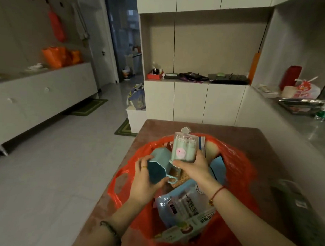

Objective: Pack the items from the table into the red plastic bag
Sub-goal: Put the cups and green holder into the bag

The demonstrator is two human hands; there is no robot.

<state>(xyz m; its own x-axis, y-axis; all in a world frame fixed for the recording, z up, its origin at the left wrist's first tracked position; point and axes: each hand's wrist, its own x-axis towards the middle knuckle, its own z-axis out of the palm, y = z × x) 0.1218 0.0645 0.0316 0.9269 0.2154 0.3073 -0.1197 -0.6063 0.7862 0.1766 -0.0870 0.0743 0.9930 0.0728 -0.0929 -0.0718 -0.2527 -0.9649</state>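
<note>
**Hands over the open bag**

Head view. The red bag (236, 162) stands open on the brown table (267, 145), directly in front of the person, its mouth spread wide and one handle loop (119, 184) hanging over the table's left edge. The left hand (146, 179) grips a teal six-sided cup (156, 168), fingers curled over one side and thumb under the other; the cup lies tilted on its side above the bag's mouth. The right hand (191, 166) holds a clear swab box (184, 147) upright by its lower end, pinched between thumb and curled fingers, just beside the cup and also above the mouth. Inside the bag, a blue pouch (184, 202) lies near the person, under both wrists, and a second blue item (218, 167) shows to the right of the right hand. A ring (144, 167) is on the left hand and a red string (217, 193) is round the right wrist. A grey object (298, 210) lies on the table to the right of the bag.
</note>
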